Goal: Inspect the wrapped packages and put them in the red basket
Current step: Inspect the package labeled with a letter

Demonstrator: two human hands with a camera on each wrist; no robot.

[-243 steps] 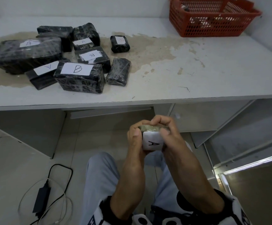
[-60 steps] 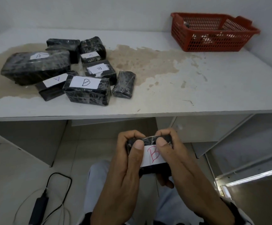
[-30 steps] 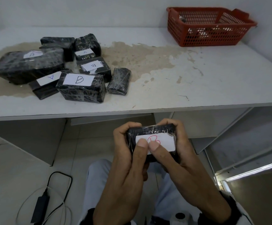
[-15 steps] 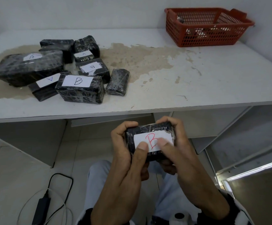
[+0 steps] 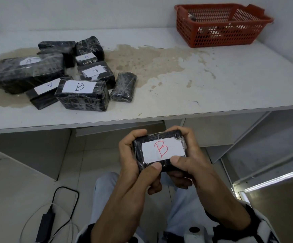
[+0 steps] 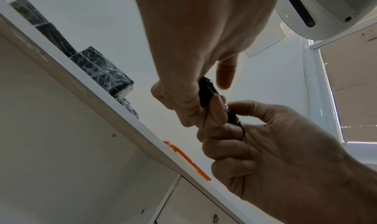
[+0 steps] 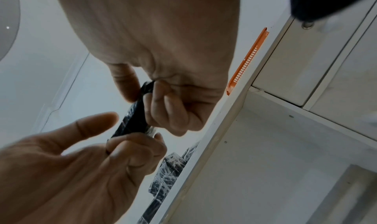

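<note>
A small black wrapped package (image 5: 161,149) with a white label marked with a red B is held below the table's front edge, over my lap. My left hand (image 5: 133,155) grips its left end and my right hand (image 5: 187,155) grips its right end, thumbs at the label's lower edge. The left wrist view shows the package (image 6: 207,92) edge-on between both hands, as does the right wrist view (image 7: 132,119). Several wrapped packages (image 5: 82,95) labelled A or B lie in a pile on the table's left side. The red basket (image 5: 221,37) stands at the back right, holding some items.
The white table (image 5: 212,81) has a large brown stain in the middle. Drawers and a cabinet sit under it. A black charger with its cable (image 5: 46,223) lies on the tiled floor at the left. A wall rises close to the right of the basket.
Eight seconds ago I held an A-labelled package; now I hold the B one. In the last second both thumbs slid off the label to its lower edge, baring the red B.
</note>
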